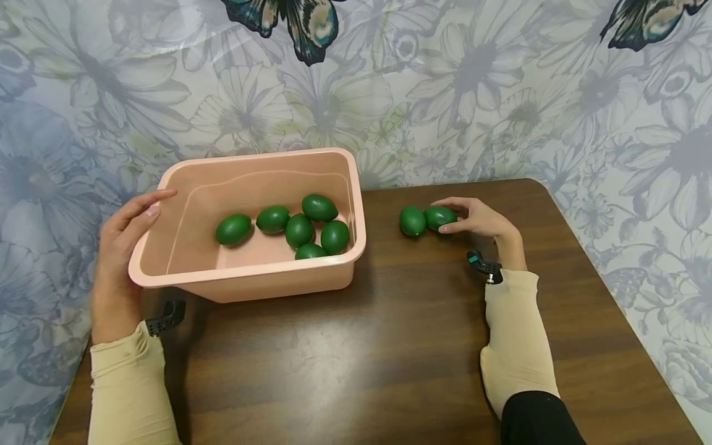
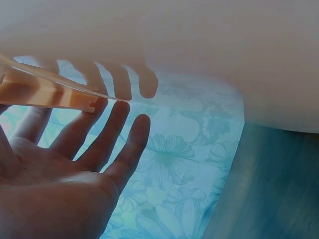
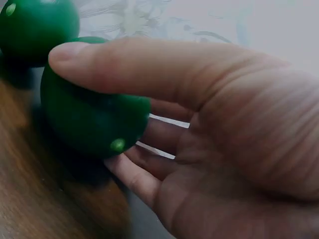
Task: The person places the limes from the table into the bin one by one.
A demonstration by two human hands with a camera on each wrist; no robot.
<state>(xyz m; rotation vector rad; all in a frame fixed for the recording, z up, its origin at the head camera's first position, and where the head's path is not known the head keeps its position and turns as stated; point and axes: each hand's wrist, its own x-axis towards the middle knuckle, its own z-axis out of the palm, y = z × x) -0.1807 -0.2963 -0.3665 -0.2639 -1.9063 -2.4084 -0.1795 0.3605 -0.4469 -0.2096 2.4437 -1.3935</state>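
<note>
A pink plastic bin [image 1: 289,281] stands on the left of the table, with several dark green limes [image 1: 299,230] lying inside. My left hand [image 1: 119,259] holds the bin's left rim, its thumb above; in the left wrist view the other fingers [image 2: 137,134] stretch beneath the rim. To the right of the bin, my right hand [image 1: 481,219] grips a lime [image 1: 439,217] between thumb and fingers. Another lime [image 1: 411,220] sits just left of it. In the right wrist view the thumb lies across the gripped lime [image 3: 89,119], hiding part of it.
The brown wooden table [image 1: 334,371] reaches back to a wall with a flower and butterfly pattern [image 1: 473,74]. Its right edge slants past my right arm. A dark band sits on each wrist.
</note>
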